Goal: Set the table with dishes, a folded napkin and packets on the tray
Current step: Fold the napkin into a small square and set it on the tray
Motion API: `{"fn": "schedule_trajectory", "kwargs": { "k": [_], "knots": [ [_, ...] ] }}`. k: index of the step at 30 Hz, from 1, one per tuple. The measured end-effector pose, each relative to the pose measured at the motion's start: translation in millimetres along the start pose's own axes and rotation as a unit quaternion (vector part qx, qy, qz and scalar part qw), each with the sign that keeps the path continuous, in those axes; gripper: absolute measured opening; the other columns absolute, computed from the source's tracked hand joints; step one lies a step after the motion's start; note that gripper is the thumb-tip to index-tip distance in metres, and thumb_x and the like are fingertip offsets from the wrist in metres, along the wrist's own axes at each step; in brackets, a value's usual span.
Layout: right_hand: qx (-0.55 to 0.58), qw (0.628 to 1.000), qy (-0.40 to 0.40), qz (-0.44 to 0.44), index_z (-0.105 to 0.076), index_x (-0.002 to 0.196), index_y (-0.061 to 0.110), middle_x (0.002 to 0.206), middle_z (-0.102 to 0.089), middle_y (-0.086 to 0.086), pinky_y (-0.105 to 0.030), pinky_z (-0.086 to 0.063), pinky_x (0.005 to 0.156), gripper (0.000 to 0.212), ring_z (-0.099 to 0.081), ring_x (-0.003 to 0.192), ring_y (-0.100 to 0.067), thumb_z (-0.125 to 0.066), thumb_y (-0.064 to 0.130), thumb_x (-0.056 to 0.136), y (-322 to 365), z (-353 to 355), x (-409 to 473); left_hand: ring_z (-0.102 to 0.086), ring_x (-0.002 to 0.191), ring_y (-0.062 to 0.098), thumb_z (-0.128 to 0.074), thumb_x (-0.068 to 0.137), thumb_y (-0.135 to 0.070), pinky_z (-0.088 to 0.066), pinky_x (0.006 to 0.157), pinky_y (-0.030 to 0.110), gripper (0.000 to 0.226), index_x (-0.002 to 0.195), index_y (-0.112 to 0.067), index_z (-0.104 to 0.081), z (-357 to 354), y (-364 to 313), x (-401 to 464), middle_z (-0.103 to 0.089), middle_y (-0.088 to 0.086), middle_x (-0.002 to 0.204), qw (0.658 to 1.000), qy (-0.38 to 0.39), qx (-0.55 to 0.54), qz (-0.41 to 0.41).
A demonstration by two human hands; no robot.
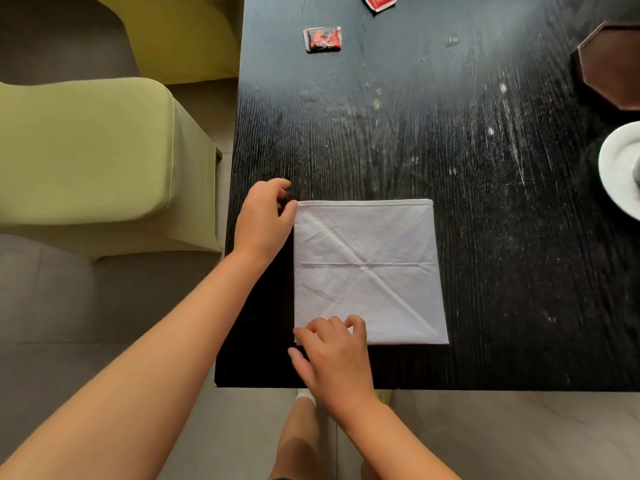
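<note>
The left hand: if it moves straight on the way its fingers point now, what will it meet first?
The left hand points away along the table edge. Beyond its fingers lies bare tabletop; the first thing roughly in that line is the red packet, far off, though the exact direction is uncertain.

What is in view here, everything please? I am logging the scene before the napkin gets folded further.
napkin: 1, white, flat near the table's front edge
packets: 2, red, far left; the second cut off at the top
tray: 1, dark brown, far right edge
dish: 1, white, right edge
table: 1, black
chairs: 2, green covers, left
left hand: at the napkin's far left corner
right hand: fingers on the near left corner
</note>
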State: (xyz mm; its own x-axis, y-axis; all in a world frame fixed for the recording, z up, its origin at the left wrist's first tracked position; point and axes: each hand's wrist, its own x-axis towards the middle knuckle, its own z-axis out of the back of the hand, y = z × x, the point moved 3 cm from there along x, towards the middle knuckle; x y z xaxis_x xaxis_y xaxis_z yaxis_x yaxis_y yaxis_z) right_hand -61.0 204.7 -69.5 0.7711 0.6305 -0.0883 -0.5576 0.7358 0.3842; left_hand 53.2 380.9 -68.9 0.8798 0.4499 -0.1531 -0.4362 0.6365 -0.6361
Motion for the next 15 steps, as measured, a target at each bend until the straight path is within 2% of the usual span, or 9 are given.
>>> {"fn": "schedule_trajectory", "kwargs": {
  "k": [2,4,5,7,9,11,13,15],
  "knots": [
    [0.040,0.997,-0.059,0.003,-0.068,0.096,0.025,0.093,-0.067,0.007,-0.033,-0.030,0.084,0.019,-0.059,0.086,-0.013,-0.055,0.032,0.083,-13,11,-3,-0.046,0.125,0.024,-0.046,0.093,-0.020,-0.033,0.104,0.032,0.041,0.132,-0.007,-0.047,0,-2,-25,-0.051,0.013,0.134,0.997,-0.078,-0.017,-0.021],
    [0.062,0.989,-0.122,-0.055,-0.061,0.118,0.020,0.122,-0.063,-0.002,-0.037,-0.030,0.095,0.034,-0.050,0.116,-0.014,-0.046,0.027,0.088,-41,26,1,-0.023,0.143,0.023,-0.036,0.095,-0.028,-0.018,0.114,0.039,0.050,0.142,-0.012,-0.033,-13,-7,-55,-0.030,0.012,0.152,0.994,-0.089,0.035,-0.051],
    [0.051,0.985,-0.135,-0.091,-0.052,0.129,0.017,0.137,-0.053,-0.006,-0.039,-0.025,0.102,0.041,-0.040,0.129,-0.017,-0.041,0.026,0.090,-57,33,6,-0.012,0.145,0.022,-0.032,0.095,-0.031,-0.010,0.115,0.043,0.053,0.145,-0.016,-0.025,-24,-11,-71,-0.020,0.011,0.156,0.992,-0.070,0.070,-0.072],
    [0.006,0.985,-0.099,-0.138,-0.028,0.144,0.016,0.153,-0.022,-0.006,-0.043,-0.011,0.114,0.052,-0.016,0.144,-0.022,-0.033,0.027,0.093,-84,39,20,-0.003,0.146,0.021,-0.028,0.094,-0.036,-0.002,0.115,0.049,0.057,0.148,-0.022,-0.015,-50,-20,-99,-0.008,0.008,0.157,0.985,-0.003,0.130,-0.116],
    [-0.028,0.991,-0.021,-0.133,-0.008,0.146,0.020,0.154,-0.001,-0.001,-0.045,-0.003,0.117,0.058,0.001,0.145,-0.020,-0.034,0.029,0.095,-100,31,34,-0.008,0.145,0.026,-0.026,0.093,-0.040,-0.004,0.115,0.052,0.058,0.147,-0.023,-0.013,-75,-22,-117,-0.006,0.008,0.155,0.972,0.051,0.189,-0.133],
    [-0.050,0.992,0.041,-0.107,-0.003,0.145,0.021,0.153,0.006,0.001,-0.045,-0.001,0.117,0.061,0.008,0.142,-0.019,-0.037,0.032,0.096,-109,19,41,-0.016,0.143,0.029,-0.026,0.090,-0.044,-0.006,0.114,0.053,0.060,0.146,-0.024,-0.017,-89,-19,-123,-0.011,0.008,0.155,0.959,0.080,0.241,-0.129],
    [-0.081,0.991,0.058,-0.086,-0.011,0.146,0.017,0.153,-0.001,-0.001,-0.044,-0.004,0.117,0.060,0.002,0.142,-0.021,-0.033,0.038,0.095,-116,16,40,-0.016,0.143,0.029,-0.029,0.086,-0.050,-0.006,0.112,0.053,0.065,0.146,-0.025,-0.020,-91,-15,-121,-0.014,0.008,0.155,0.952,0.087,0.265,-0.128],
    [-0.102,0.990,0.043,-0.089,-0.023,0.145,0.010,0.154,-0.017,-0.007,-0.043,-0.010,0.118,0.062,-0.012,0.142,-0.024,-0.029,0.040,0.092,-125,20,27,-0.012,0.144,0.027,-0.031,0.083,-0.056,-0.005,0.113,0.053,0.071,0.147,-0.028,-0.018,-94,-12,-121,-0.013,0.007,0.156,0.951,0.089,0.266,-0.127]
  ]
}}
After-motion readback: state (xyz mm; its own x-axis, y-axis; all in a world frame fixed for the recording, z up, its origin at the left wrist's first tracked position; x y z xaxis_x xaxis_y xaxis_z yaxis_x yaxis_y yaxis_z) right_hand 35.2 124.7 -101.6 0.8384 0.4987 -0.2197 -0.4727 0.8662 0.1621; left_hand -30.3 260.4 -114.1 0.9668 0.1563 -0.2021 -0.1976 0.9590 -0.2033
